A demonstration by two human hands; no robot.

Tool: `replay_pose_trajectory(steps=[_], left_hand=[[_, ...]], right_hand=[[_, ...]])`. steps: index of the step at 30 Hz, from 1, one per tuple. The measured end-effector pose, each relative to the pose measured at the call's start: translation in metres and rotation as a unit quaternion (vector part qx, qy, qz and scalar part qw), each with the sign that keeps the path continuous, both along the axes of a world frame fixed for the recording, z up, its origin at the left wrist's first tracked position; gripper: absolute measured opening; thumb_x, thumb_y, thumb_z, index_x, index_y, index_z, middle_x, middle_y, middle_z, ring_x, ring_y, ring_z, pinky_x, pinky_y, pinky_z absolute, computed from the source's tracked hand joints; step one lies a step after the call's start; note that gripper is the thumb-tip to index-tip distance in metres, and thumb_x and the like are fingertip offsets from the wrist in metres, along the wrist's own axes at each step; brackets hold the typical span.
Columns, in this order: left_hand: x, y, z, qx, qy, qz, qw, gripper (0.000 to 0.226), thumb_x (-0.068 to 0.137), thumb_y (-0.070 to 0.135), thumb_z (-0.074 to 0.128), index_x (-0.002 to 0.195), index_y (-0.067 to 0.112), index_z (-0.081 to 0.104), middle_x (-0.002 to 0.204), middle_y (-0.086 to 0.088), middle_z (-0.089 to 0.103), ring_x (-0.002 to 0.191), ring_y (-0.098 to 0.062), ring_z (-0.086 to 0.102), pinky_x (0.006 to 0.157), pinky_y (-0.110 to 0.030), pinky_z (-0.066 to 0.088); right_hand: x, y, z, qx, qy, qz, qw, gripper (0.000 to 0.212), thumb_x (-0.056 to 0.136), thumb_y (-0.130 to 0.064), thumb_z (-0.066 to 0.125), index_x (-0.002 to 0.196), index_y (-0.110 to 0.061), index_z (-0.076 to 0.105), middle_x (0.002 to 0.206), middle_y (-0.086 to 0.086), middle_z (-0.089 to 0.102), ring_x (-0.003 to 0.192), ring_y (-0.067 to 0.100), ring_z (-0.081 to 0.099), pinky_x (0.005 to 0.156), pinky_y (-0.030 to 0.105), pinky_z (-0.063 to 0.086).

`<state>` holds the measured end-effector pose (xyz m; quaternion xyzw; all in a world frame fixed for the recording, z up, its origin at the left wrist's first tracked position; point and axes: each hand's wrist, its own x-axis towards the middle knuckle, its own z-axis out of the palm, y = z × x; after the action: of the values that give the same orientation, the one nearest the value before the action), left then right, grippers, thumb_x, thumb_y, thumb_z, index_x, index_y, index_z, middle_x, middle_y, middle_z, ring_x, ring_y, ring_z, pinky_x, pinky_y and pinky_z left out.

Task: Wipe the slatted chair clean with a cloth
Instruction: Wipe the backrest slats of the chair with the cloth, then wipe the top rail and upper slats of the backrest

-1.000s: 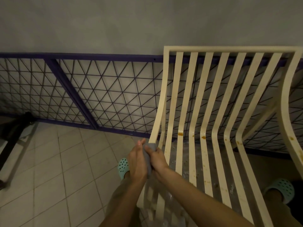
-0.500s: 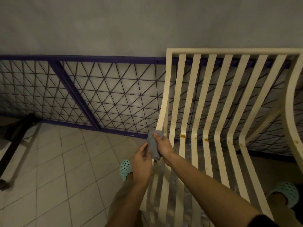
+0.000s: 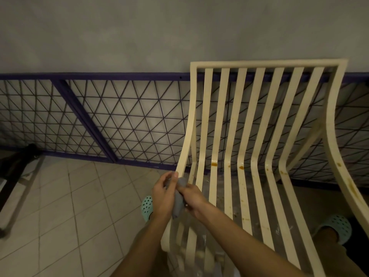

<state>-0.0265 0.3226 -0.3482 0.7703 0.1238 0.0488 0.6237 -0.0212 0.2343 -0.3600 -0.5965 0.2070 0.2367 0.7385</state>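
Here, left hand point(image 3: 163, 196) and right hand point(image 3: 194, 198) both curl around the grey cloth point(image 3: 178, 205) at the outermost slat of the chair point(image 3: 259, 63); so bunched, it could skip the orange stains point(image 3: 214, 164) on its middle slats.

Both hands are bunched round the grey cloth point(image 3: 178, 204), left hand point(image 3: 163, 194) on one side and right hand point(image 3: 194, 199) on the other, right by the left rail of the cream slatted chair point(image 3: 259, 136). There are orange spots point(image 3: 214, 164) on the slats up and right of the grip. A mint clog point(image 3: 147, 205) sits just beside it, with a purple mesh fence point(image 3: 127, 120) beyond.
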Motion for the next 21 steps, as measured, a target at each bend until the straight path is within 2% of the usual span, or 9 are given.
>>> replay_pose_trajectory(steps=[3,6,9,11,13,14,16,18,21], left_hand=[[-0.003,0.004,-0.003,-0.054,0.018,0.052,0.997,0.025,0.097,0.032,0.05,0.101,0.015,0.068,0.093,-0.001,0.071,0.087,-0.012,0.069,0.073,-0.026,0.054],[-0.004,0.004,-0.002,-0.058,0.039,0.038,0.997,0.02,0.097,0.022,0.05,0.093,0.018,0.069,0.088,-0.003,0.071,0.08,-0.013,0.068,0.067,-0.025,0.055],[-0.001,0.005,0.003,-0.059,0.041,0.015,0.997,0.024,0.097,0.015,0.048,0.093,0.018,0.071,0.084,0.003,0.072,0.07,-0.002,0.067,0.057,-0.012,0.05],[0.003,0.006,0.005,-0.089,0.047,0.007,0.995,0.028,0.098,0.018,0.044,0.094,0.015,0.072,0.082,0.004,0.073,0.07,-0.001,0.067,0.055,-0.011,0.048],[0.009,0.006,0.008,-0.126,0.076,0.006,0.989,0.034,0.101,0.024,0.038,0.092,0.017,0.07,0.087,0.003,0.072,0.079,-0.007,0.068,0.061,-0.016,0.049],[0.016,0.005,0.008,-0.145,0.097,0.015,0.984,0.035,0.102,0.027,0.036,0.09,0.019,0.068,0.09,0.002,0.07,0.084,-0.011,0.066,0.065,-0.02,0.047],[0.034,0.006,0.01,-0.204,0.151,0.033,0.967,0.036,0.101,0.034,0.038,0.086,0.015,0.063,0.095,-0.009,0.066,0.084,-0.018,0.062,0.074,-0.028,0.047],[0.055,0.006,0.009,-0.242,0.187,0.037,0.951,0.037,0.099,0.038,0.041,0.088,0.01,0.062,0.095,-0.016,0.063,0.082,-0.023,0.059,0.082,-0.036,0.047],[0.082,0.003,0.005,-0.267,0.202,0.046,0.941,0.049,0.098,0.04,0.043,0.113,-0.004,0.058,0.071,-0.012,0.067,0.076,-0.022,0.056,0.071,-0.033,0.046]], right_hand=[[-0.021,0.005,-0.003,-0.063,-0.009,0.042,0.997,0.03,0.096,-0.034,0.055,0.116,-0.012,0.059,0.103,0.007,0.068,0.094,0.02,0.066,0.082,0.033,0.057],[-0.035,-0.005,0.0,-0.111,-0.045,0.065,0.991,0.02,0.096,-0.03,0.055,0.108,-0.016,0.061,0.098,0.002,0.067,0.093,0.017,0.065,0.084,0.033,0.056],[-0.031,-0.026,0.009,-0.127,-0.132,0.039,0.982,0.012,0.096,-0.02,0.056,0.095,-0.015,0.067,0.091,0.004,0.07,0.088,0.019,0.068,0.079,0.032,0.058],[-0.024,-0.035,0.013,-0.166,-0.211,0.011,0.963,0.014,0.097,-0.017,0.054,0.095,-0.017,0.067,0.092,0.001,0.07,0.087,0.011,0.067,0.084,0.031,0.056],[-0.022,-0.036,0.014,-0.213,-0.297,0.066,0.928,0.017,0.098,-0.018,0.05,0.105,-0.023,0.065,0.106,-0.009,0.067,0.098,-0.001,0.062,0.093,0.026,0.051],[-0.022,-0.033,0.011,-0.253,-0.336,0.122,0.899,0.025,0.099,-0.017,0.049,0.119,-0.025,0.062,0.123,-0.012,0.061,0.114,-0.004,0.055,0.103,0.023,0.043],[-0.02,-0.028,-0.001,-0.325,-0.395,0.21,0.833,0.046,0.099,-0.009,0.046,0.144,-0.019,0.041,0.151,-0.01,0.032,0.141,-0.001,0.025,0.118,0.018,0.014],[-0.007,-0.033,-0.008,-0.35,-0.436,0.234,0.795,0.054,0.099,-0.003,0.044,0.149,-0.015,0.03,0.157,-0.008,0.017,0.146,0.004,0.009,0.117,0.013,0.0],[0.029,-0.05,-0.007,-0.382,-0.472,0.279,0.744,0.054,0.099,-0.008,0.045,0.15,-0.017,0.029,0.158,-0.008,0.014,0.146,0.004,0.004,0.114,0.01,-0.004]])
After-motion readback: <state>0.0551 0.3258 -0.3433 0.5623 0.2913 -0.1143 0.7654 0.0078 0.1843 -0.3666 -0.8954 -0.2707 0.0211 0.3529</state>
